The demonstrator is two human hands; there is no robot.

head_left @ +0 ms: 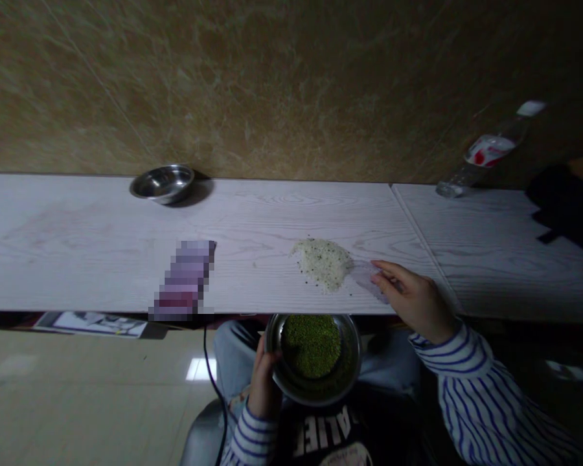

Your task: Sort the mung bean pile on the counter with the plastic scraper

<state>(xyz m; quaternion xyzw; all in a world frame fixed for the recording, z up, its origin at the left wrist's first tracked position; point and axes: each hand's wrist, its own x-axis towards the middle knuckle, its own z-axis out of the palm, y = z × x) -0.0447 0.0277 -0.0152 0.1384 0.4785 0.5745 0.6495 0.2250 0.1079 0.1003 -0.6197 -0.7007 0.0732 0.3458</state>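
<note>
My left hand (265,382) grips the left rim of a steel bowl (350,362), held over my lap just below the table's front edge. Small green beans (313,346), looking like mung beans, lie inside it. Between the thumb and fingers of my right hand (412,294) is a thin, see-through purplish plastic piece (366,277); whether it is a bag or a sheet I cannot tell. Its left end touches a pile of white rice-like grains (323,262) mixed with dark green beans, which lies on the table.
A second steel bowl (162,184) stands by the wall at the left. A blurred-out flat object (184,278) lies near the front edge of the white wood-grain table (252,213). At the back right are a clear plastic bottle (488,152) and a dark item (571,200). A black cable (208,356) hangs down.
</note>
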